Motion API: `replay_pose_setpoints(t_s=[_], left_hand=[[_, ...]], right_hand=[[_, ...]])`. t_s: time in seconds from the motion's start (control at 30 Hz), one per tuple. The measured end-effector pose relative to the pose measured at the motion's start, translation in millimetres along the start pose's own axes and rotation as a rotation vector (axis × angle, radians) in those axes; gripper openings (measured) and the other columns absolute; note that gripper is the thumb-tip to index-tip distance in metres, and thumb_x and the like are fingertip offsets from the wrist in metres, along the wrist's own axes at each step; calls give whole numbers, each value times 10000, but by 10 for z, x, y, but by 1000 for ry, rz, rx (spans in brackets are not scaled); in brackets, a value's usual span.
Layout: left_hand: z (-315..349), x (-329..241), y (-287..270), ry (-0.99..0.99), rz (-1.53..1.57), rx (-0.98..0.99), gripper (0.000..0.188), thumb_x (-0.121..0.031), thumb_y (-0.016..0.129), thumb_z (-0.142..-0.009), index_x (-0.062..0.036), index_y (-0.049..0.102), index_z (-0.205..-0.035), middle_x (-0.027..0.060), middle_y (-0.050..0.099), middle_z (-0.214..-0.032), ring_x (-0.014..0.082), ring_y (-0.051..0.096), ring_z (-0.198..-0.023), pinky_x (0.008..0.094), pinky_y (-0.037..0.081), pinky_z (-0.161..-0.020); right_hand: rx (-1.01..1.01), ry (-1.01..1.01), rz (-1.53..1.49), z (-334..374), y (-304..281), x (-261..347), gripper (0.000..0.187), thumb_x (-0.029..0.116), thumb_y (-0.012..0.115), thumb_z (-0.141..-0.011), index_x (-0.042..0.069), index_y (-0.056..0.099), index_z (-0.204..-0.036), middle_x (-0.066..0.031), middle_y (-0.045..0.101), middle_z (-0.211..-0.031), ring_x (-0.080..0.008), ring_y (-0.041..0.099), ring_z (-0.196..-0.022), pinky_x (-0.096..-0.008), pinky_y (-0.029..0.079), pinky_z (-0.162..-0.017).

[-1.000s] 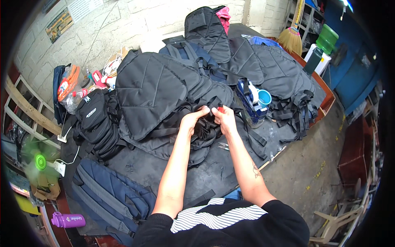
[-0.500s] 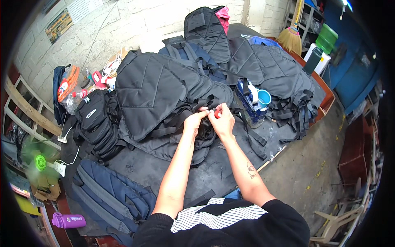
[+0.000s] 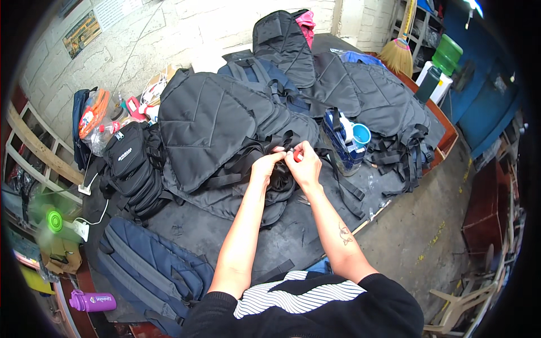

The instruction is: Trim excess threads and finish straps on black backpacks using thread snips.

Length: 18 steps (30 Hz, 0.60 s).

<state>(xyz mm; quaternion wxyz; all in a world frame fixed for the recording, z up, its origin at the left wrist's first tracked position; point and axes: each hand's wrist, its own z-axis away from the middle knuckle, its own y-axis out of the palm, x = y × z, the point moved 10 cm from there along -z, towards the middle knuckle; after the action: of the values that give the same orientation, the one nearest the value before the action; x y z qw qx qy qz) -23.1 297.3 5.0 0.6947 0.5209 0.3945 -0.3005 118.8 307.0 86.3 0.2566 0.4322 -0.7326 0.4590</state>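
Both hands meet over the near edge of a black backpack [image 3: 211, 115] lying on the dark table. My left hand [image 3: 266, 166] is closed in a pinch on a black strap [image 3: 256, 151] at the backpack's edge. Close against it, almost fingertip to fingertip, my right hand [image 3: 305, 167] is closed around a small red tool [image 3: 297, 156], mostly hidden by the fingers, so its kind does not show. Loose black straps bunch up behind and between the hands.
More black backpacks [image 3: 375, 93] are heaped at the back and right. A clear-and-blue bag with a cyan roll [image 3: 361, 134] stands right of my hands. Nearer left lie a navy backpack [image 3: 152, 270] and a purple bottle [image 3: 93, 301]. A green fan [image 3: 54, 221] spins at far left.
Hardly anything differs. My hands stay in the same pinch over the straps, and the whole view has shifted very slightly.
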Motion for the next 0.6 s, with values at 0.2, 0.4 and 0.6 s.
replay_pose_setpoints(t_s=[0.2,0.4,0.6], left_hand=[[-4,13,8,-25,11,-15,130,-34,651,-740,-20,623,-866,51,623,-827,131,589,-759,226,453,-717],[-232,146,-96,11,40,-103,123,-52,636,-754,-18,628,-872,43,616,-834,126,574,-776,231,443,-719],[-366,251,-175,-11,-28,-223,120,-67,642,-740,-24,651,-852,40,625,-842,131,569,-787,233,427,-736]], right_hand=[[4,22,-12,-8,40,-60,258,244,641,-709,46,487,-771,-99,563,-694,-260,575,-623,-344,451,-572],[23,57,-36,-91,244,-216,284,283,643,-738,48,488,-774,-97,574,-703,-257,580,-640,-347,448,-585],[50,128,-10,-219,379,-381,296,309,638,-719,49,509,-775,-104,588,-697,-279,593,-671,-362,448,-607]])
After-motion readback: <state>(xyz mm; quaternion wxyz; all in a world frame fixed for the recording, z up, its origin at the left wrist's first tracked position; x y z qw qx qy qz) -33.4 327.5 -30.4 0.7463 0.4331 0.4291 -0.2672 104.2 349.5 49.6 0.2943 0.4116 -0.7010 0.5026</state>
